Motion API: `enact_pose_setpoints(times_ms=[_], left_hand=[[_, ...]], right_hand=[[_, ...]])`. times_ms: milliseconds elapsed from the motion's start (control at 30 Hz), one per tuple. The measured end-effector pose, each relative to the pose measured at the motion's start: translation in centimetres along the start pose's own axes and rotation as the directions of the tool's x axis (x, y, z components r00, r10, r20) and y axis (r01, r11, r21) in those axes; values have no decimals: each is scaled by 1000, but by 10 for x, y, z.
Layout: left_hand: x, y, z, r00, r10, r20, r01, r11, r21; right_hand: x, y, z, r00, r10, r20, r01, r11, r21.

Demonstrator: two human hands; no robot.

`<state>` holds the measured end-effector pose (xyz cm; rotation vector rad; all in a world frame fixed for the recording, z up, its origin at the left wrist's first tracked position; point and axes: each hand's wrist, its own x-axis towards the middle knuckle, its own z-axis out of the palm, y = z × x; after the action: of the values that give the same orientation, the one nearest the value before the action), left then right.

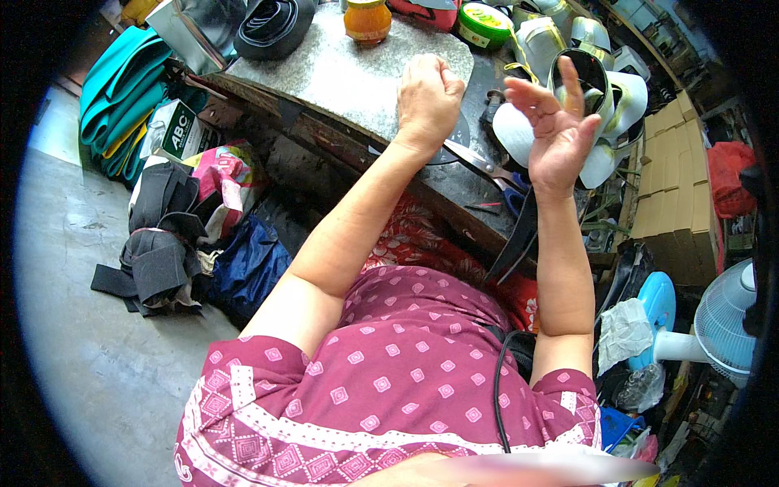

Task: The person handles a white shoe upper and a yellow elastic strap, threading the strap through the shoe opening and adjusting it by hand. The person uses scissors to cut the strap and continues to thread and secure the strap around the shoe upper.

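My left hand (430,101) is closed, its back toward me, over the right part of a grey stone slab (324,93) on the workbench. Its curled fingers hide whatever they may hold. My right hand (561,138) is raised at the bench's right side, palm up and fingers spread, with nothing in it. Between the two hands lies a pair of scissors (479,160) with dark blue handles, blades pointing left. Several white and gold slippers (621,101) are heaped behind and beside my right hand.
An orange jar (367,22), a green tub (484,26) and a black rolled strip (274,26) stand along the bench's back. Green folded sheets (120,97) and dark fabric scraps (161,260) lie left. Cardboard boxes (672,191) and a fan (726,321) are at right.
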<state>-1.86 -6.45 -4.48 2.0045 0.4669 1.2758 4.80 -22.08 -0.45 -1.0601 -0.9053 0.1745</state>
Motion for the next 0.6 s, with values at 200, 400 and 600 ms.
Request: enact_pose_setpoints(times_ms=[200,400,600], left_hand=[[-1,8,-7,994,-24,103,36,992,-118],[1,16,-20,946,209,246,-149,959,-241],[-13,34,-32,819,416,395,-271,887,-373]], right_hand=[[13,-25,-20,870,-334,-364,301,942,-145],[28,-80,-51,820,-462,-338,383,881,-277],[9,-91,-82,890,-373,-261,211,847,-489]])
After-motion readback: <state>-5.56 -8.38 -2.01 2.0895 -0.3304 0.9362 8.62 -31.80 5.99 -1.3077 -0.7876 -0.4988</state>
